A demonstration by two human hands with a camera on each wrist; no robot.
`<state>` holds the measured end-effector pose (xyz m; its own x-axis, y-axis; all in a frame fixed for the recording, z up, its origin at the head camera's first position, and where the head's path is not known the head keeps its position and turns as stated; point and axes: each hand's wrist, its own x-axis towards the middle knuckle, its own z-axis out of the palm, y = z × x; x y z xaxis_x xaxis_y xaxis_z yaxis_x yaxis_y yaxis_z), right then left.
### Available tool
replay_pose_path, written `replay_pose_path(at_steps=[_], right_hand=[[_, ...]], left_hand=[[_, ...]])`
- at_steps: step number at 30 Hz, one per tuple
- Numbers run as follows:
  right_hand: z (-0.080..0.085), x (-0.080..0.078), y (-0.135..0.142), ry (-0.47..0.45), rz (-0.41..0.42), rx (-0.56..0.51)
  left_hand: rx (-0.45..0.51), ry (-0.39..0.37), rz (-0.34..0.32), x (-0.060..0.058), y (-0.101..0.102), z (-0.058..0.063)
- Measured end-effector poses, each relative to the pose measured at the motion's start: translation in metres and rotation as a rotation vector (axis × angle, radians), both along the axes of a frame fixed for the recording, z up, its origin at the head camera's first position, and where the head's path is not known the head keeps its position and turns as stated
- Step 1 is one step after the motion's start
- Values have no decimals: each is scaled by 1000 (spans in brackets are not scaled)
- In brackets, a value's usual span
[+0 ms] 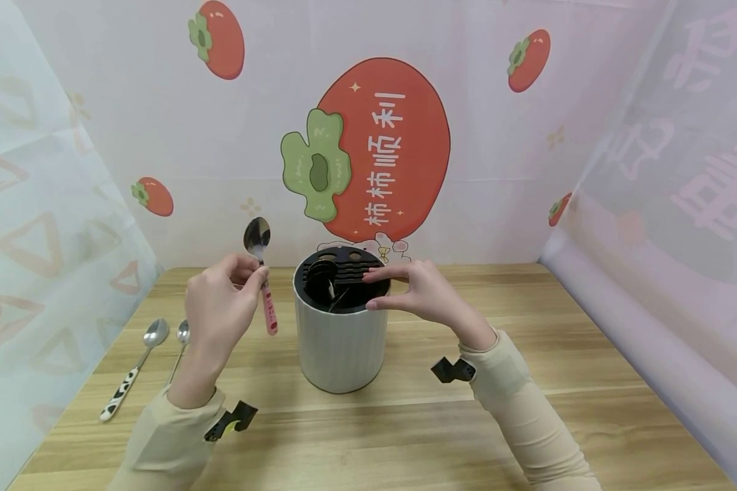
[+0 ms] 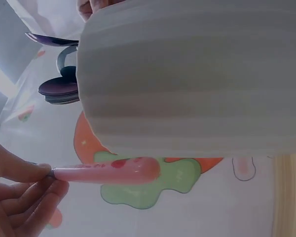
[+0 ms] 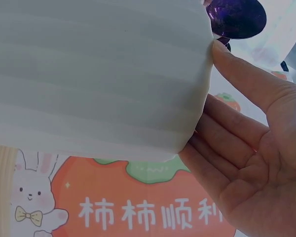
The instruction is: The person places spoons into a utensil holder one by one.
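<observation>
A spoon with a pink patterned handle [image 1: 269,310] is pinched between the thumb and fingers of my left hand [image 1: 224,296], left of a white utensil holder [image 1: 341,351]. Its metal bowl points up and the handle hangs down at a slight tilt. In the left wrist view the pink handle [image 2: 108,170] lies alongside the holder's wall. My right hand [image 1: 420,293] rests at the holder's right rim, thumb toward the front and fingers extended farther back. Dark spoons [image 1: 321,271] stand inside the holder's black slotted top [image 1: 350,273]; their lower parts are hidden.
On the wooden table [image 1: 454,423] at left lies a spoon with a black-and-white handle [image 1: 120,394]. Beside it, a second spoon [image 1: 183,333] is partly covered by my left arm. A printed cloth backdrop [image 1: 479,204] stands behind the table and along both sides.
</observation>
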<state>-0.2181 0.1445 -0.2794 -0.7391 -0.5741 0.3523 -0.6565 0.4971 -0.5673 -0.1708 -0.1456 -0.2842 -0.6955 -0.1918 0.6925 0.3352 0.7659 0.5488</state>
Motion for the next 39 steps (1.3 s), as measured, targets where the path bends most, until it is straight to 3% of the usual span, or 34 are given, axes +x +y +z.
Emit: replay_pose_path(at_steps=[13, 30, 39], right_hand=[[0, 0, 0, -4, -8, 3], [0, 0, 0, -13, -11, -3], [0, 0, 0, -18, 0, -10]], left_hand=[[44, 102, -74, 4, 8, 18], [71, 102, -118, 5, 15, 33], [91, 142, -143, 4, 21, 41]])
